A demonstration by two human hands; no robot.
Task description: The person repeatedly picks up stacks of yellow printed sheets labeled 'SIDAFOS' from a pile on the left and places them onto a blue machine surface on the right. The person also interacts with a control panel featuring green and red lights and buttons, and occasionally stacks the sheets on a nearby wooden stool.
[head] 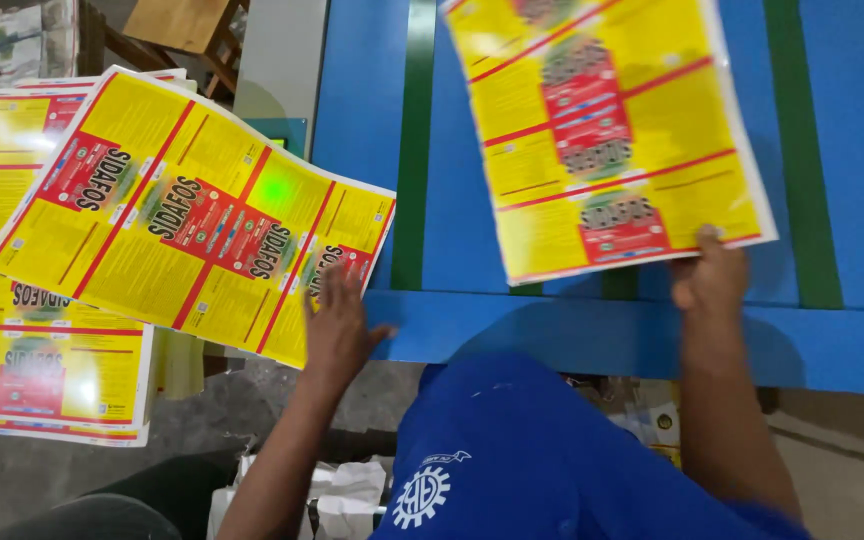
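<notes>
My left hand [337, 325] grips the near corner of a glossy yellow and red printed label sheet [187, 205], which hangs tilted in the air above a stack of similar sheets [32, 375] at the left. My right hand [709, 275] holds the near edge of another yellow and red label sheet [607, 130] that lies on the blue table [572, 335] with green stripes. My blue-clothed body fills the bottom centre.
The stack of printed sheets sits on a low surface at the left. A grey machine panel [282, 60] and wooden furniture [187, 25] stand at the top left. Crumpled white paper [347, 495] and small packages lie on the grey floor below the table edge.
</notes>
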